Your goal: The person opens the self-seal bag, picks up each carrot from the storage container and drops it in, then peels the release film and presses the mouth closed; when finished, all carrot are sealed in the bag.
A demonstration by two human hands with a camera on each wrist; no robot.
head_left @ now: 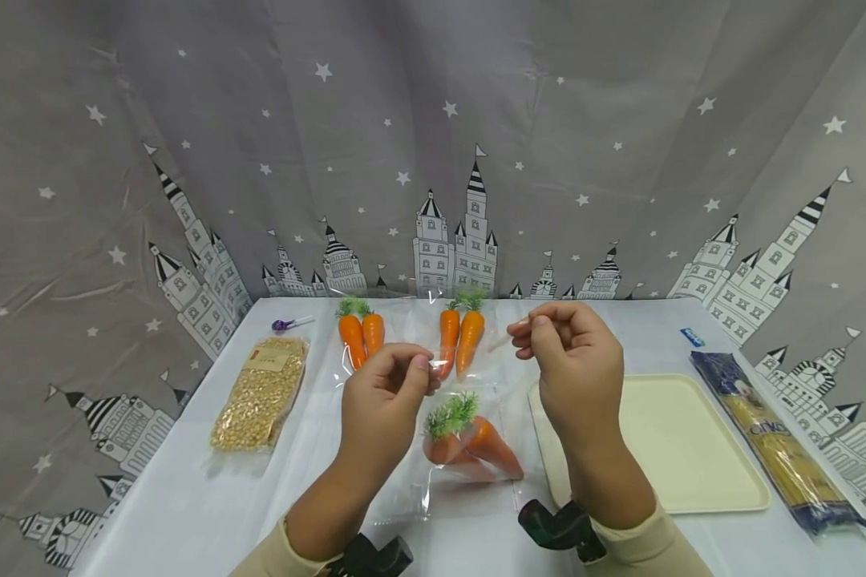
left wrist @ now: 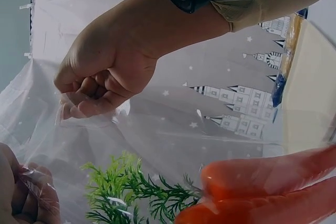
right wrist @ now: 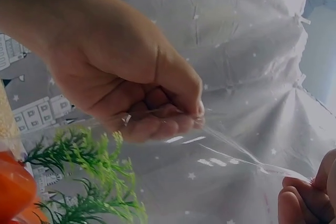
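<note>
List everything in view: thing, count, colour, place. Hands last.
Held carrot bag: one, clear, two orange carrots inside, held up between both hands.
Carrot bags at the back: two, clear, orange pairs, left and middle.
Corn kernel pack: one, yellow, table's left.
Tray: one, cream, right of the hands.
Pasta pack: one, blue and yellow, far right.
Purple spoon: one, back left.
Table: one, white cloth.
Left hand: pinches the bag's top edge.
Right hand: pinches the same edge.
</note>
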